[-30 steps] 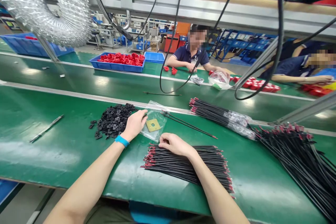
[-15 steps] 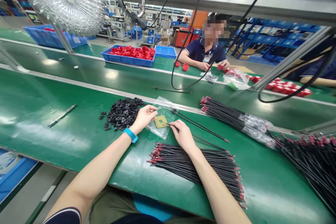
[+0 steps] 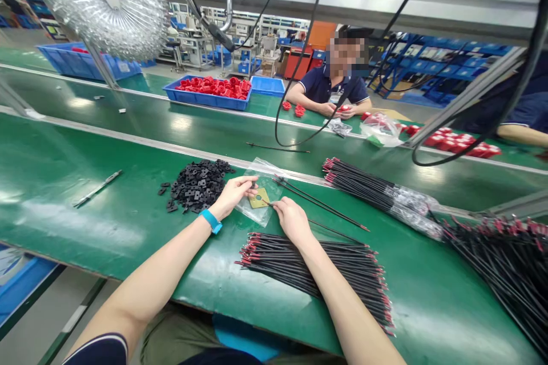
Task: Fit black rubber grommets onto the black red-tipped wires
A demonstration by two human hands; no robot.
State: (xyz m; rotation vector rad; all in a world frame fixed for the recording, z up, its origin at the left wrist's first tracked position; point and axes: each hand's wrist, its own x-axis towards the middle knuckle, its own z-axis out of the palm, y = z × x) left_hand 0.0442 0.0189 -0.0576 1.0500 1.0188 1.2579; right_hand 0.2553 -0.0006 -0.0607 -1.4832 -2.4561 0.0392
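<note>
Cable in hand: one thin black cable (image 3: 336, 232), here on the green bench (image 3: 201, 274), its left tip at the plate's right edge; contact is too small to tell.
Right hand: the right hand (image 3: 292, 218) pinches that cable near its left end.
Black piece: one small black part (image 3: 253, 185), up at the plate's far left corner, pinched by the left hand (image 3: 234, 196).
Plate: one yellow square plate with a round hole (image 3: 256, 204), within the outline of one clear plastic bag (image 3: 258, 217); inside or on top, can't tell.
Set apart: two black cables (image 3: 342, 215) to the far right, seemingly handled; their left ends look thicker.
Remaining: plenty, it seems; the near red-tipped black cable bundle (image 3: 276, 255) and the left heap of black parts (image 3: 201, 182) both defy counting.
Farther right: two partly plastic-wrapped cable bundles (image 3: 363, 187).
Far side: one blue tray (image 3: 205, 100) of uncountable red parts.
</note>
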